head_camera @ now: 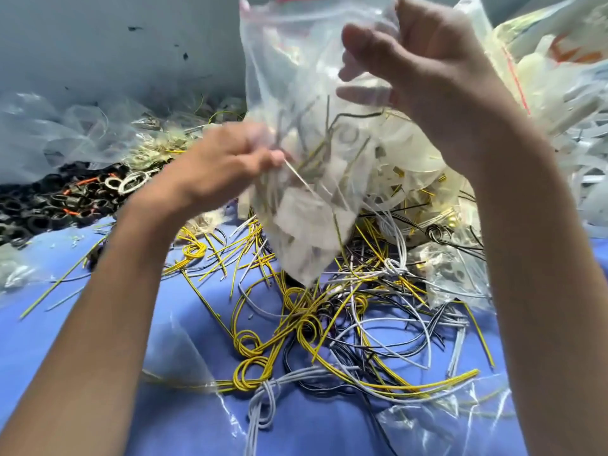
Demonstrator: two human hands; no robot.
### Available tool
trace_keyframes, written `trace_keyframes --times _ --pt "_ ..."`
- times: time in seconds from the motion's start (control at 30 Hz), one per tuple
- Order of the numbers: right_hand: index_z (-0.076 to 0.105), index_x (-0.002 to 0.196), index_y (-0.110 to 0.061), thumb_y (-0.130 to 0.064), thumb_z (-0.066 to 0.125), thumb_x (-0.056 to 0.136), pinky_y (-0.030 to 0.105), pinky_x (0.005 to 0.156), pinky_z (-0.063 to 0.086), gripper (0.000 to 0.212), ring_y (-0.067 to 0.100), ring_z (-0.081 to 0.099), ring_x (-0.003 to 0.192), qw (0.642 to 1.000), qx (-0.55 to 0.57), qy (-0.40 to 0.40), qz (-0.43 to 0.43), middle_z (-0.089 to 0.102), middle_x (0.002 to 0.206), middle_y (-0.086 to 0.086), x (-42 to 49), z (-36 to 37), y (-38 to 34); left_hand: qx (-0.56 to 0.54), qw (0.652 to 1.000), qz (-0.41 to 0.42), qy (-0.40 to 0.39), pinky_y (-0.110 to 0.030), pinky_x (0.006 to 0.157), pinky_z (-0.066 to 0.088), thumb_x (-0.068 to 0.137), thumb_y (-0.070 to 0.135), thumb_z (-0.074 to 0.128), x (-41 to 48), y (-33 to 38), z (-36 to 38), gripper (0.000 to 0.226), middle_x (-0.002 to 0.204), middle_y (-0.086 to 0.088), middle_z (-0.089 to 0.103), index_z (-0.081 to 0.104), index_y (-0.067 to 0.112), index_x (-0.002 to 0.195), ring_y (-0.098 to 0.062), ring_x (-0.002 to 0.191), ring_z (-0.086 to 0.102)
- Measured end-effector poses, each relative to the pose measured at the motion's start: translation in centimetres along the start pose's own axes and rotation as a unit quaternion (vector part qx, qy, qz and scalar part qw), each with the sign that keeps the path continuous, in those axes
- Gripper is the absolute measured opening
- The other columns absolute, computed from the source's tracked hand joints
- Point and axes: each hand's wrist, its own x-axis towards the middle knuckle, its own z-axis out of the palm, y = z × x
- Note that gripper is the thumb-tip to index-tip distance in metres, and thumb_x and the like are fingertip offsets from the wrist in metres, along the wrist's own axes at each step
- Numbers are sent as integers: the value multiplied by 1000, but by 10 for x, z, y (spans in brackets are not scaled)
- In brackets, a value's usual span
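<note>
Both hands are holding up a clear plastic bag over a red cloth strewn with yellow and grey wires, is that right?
Not quite: the cloth is blue, not red, as the head view shows. The rest stands: the left hand and the right hand hold the clear plastic bag up over yellow wires and grey wires.

Pretty bright, even light all over, with hardly any shadows thrown on the blue bench (329, 432). Heavy motion blur is seen on the zip bag (296, 93) and the left hand (223, 166). Small glare spots are picked up on the plastic, and the edges are bent by wide-angle distortion.
</note>
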Motion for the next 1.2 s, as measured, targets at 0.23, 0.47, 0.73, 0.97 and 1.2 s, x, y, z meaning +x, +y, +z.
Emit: trace_keyframes --times 0.23,0.47,0.73,0.97,1.2 --pt "69 89 -17 -38 60 90 26 67 40 23 15 58 74 952 -239 -175 72 68 85 1 -5 -2 2 128 953 -86 260 -31 65 42 76 29 51 -6 -20 -50 11 85 -7 66 54 19 73 -24 73 55" --pt "68 97 -30 -55 50 87 19 76 47 33 -4 63 77 867 -325 -342 161 71 87 -16 -9 6 3 192 980 37 35 -16 88 32 80 13 56 -10 8 -14 40 120 -4 55 54 16 120 -11 108 49" --pt "69 92 -29 -51 52 87 21 68 47 28 -10 63 70 870 -312 -328 195 71 81 -16 -9 -10 8 276 938 38 -209 -30 77 52 78 24 61 -2 14 48 11 75 17 61 60 30 87 -14 80 60" --pt "66 102 -32 -57 50 87 23 78 50 34 1 66 83 858 -331 -334 204 72 85 -18 -9 -2 4 372 889 -18 -266 -32 75 52 73 35 67 0 -17 75 17 88 3 68 67 29 89 -24 87 64" --pt "65 104 -34 -55 55 86 20 74 50 29 3 66 86 855 -318 -337 233 72 88 -13 -10 2 6 330 919 9 -217 -24 56 35 74 28 65 0 -2 60 8 72 11 60 66 34 79 -18 75 60"
